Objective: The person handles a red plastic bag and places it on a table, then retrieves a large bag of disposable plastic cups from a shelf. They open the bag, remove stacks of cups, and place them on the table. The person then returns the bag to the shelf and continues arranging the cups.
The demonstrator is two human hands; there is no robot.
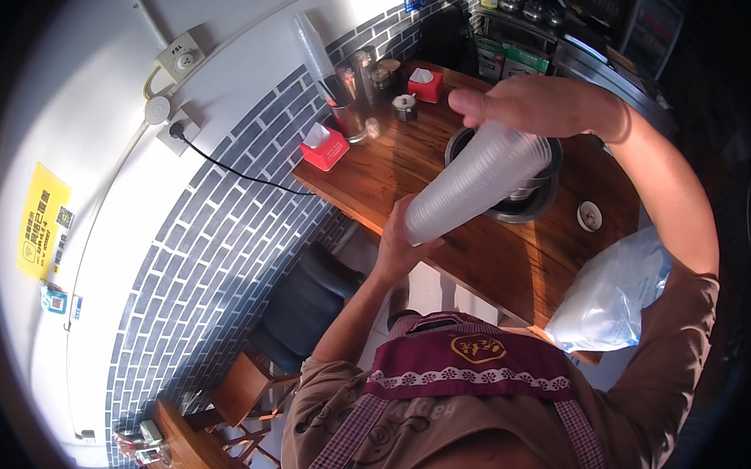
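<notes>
A long stack of nested clear plastic cups (476,181) slants between my two hands above the wooden table (494,261). My left hand (403,236) is wrapped around its lower left end. Over the upper right end lies my right hand (520,105), palm down, touching the cups; its fingers are partly hidden. Beneath the stack, partly covered by it, is a dark round container (514,214) with metal showing inside. A clear plastic bag with white contents (607,294) lies at the table's near right corner, and a small white bowl (589,216) sits beyond it.
Along the brick-patterned wall stand red tissue boxes (324,151), a metal utensil holder (348,121), another tall cup stack (313,47), jars (380,79) and a small lidded pot (404,107). A dark chair (310,305) is at the left. A black cable (243,175) runs from a wall socket towards the table.
</notes>
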